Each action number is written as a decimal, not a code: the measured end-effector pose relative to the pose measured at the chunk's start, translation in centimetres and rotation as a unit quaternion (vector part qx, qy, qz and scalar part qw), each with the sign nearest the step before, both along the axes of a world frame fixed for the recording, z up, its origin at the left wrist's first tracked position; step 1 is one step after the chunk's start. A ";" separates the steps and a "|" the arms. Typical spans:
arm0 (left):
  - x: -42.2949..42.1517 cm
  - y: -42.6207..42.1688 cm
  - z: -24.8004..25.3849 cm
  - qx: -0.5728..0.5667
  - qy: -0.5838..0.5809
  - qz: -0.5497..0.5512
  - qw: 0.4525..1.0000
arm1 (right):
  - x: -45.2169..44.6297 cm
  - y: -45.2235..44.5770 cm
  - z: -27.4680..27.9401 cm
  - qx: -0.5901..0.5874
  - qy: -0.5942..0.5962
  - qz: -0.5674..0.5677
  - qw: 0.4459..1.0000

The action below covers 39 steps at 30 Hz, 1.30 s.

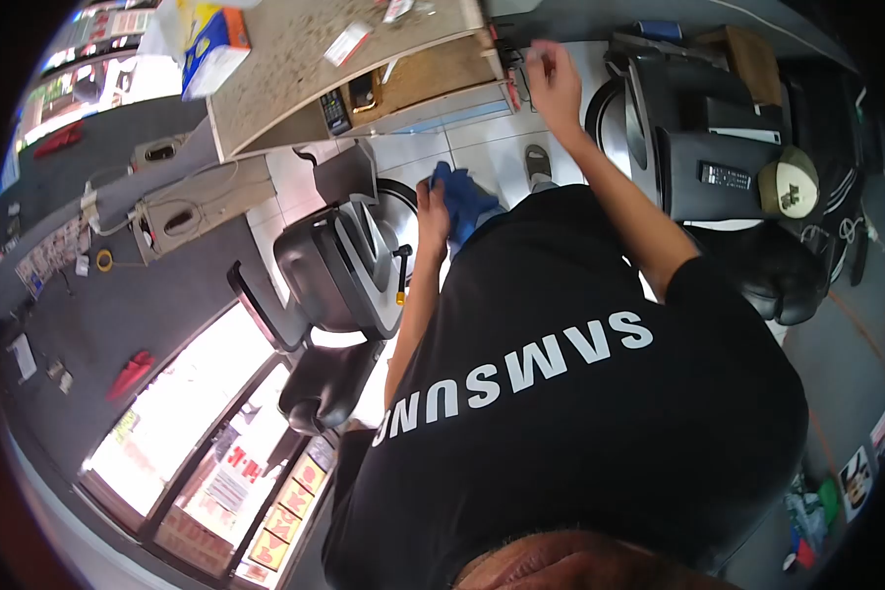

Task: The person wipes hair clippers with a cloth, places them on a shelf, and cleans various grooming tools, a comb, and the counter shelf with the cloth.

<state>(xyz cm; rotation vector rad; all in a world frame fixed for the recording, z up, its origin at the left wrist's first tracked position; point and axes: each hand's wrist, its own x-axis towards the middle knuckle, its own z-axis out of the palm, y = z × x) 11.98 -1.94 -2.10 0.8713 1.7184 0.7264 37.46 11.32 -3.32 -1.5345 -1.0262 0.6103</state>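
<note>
My left hand (433,211) is closed on a crumpled blue cloth (470,204), which hangs beside my shirt above the tiled floor. My right hand (553,84) is raised just off the right end of a worn wooden counter (295,59). Its fingers are loosely bent, with a gap at the thumb, and I see nothing in them. Thin dark cables (509,61) hang at the counter's end, close to that hand. In the counter's open shelf (433,79) lie a black remote control (335,112) and a dark, gold-edged object (364,92).
Black salon-style chairs stand on both sides: one (315,265) at left, another (659,118) at right. A second remote (725,176) and a beige cap (789,189) rest on the right one. A blue-and-orange box (216,49) sits on the counter. My sandalled foot (538,162) is below.
</note>
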 end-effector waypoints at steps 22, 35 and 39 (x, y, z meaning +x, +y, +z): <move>-23.7 -3.8 -7.7 0.261 0.371 0.108 0.885 | -12.7 8.9 2.0 0.060 -0.529 0.070 0.844; -34.9 -11.2 -16.5 -0.033 0.483 0.094 0.870 | -7.9 9.6 -0.2 -0.296 -0.300 0.177 0.890; -35.4 -11.3 -16.5 -0.056 0.442 0.091 0.891 | -7.5 16.8 -3.4 -0.130 -0.463 0.034 0.876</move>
